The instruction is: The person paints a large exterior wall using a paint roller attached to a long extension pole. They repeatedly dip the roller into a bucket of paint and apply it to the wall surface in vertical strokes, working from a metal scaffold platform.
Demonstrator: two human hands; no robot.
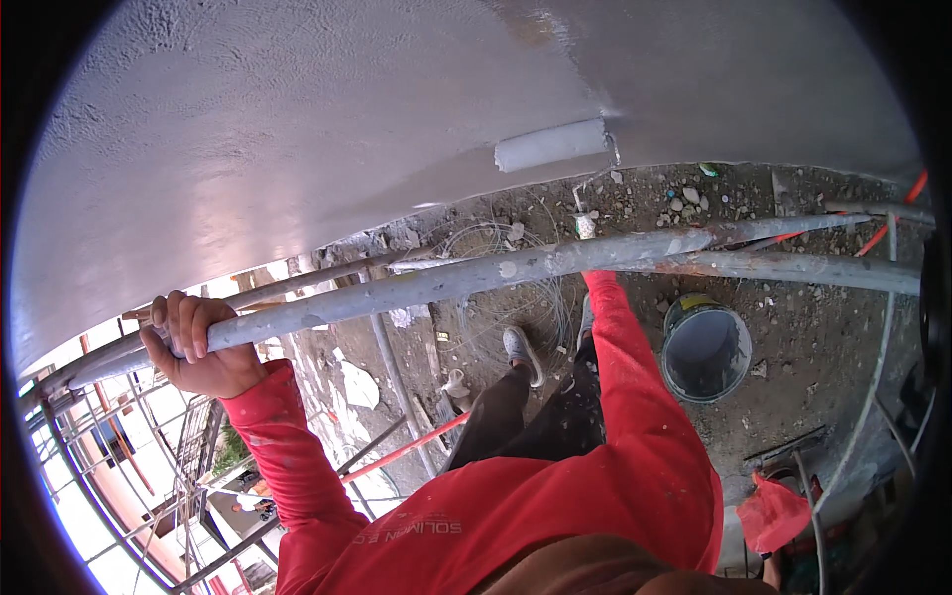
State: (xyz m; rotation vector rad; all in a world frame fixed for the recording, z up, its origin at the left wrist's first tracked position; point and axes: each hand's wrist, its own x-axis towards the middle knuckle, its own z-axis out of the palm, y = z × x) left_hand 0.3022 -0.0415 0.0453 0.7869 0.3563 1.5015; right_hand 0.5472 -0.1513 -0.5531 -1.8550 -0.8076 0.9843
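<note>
At the left, my left hand (203,347) is wrapped round a grey, paint-spattered scaffold pipe (466,278) that runs across in front of me. My right arm, in a red sleeve (635,367), reaches forward under the same pipe, which hides most of my right hand. From there the handle of a paint roller (585,226) sticks out, held by that hand. Its pale, wide sleeve (551,146) lies against the grey wall (327,119). The wall looks wet and shiny around it, with rougher texture at the upper left.
A paint bucket (706,349) with greyish residue stands on the dirt ground right of my legs. Loose wire (496,243) coils near my feet, among stones and scraps. More scaffold tubes (397,397) stand at the left and right. A red cloth or bag (772,513) is at lower right.
</note>
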